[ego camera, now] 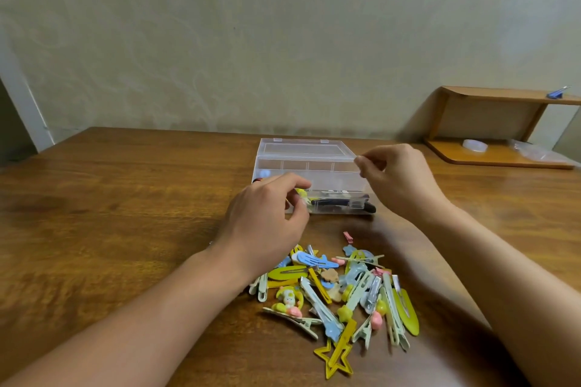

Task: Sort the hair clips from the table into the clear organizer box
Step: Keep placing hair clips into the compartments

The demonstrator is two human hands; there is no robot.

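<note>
The clear organizer box (314, 163) stands at the middle of the wooden table (110, 198), its lid partly raised. My left hand (267, 217) curls its fingers round the box's front left corner. My right hand (399, 179) pinches the lid's right edge near the back corner. Inside the box's front row lies a black clip (342, 203) beside something yellow. A pile of several pastel hair clips (342, 289) lies on the table in front of the box, between my forearms. A yellow star clip (338, 355) is at its near end and a small pink clip (348, 237) lies apart, closer to the box.
A low wooden shelf (503, 97) stands at the back right against the wall, with a blue binder clip (558, 93) on top. A white tape roll (474, 145) and a plastic bag (534, 152) lie beneath it. The table's left corner ends near a doorway.
</note>
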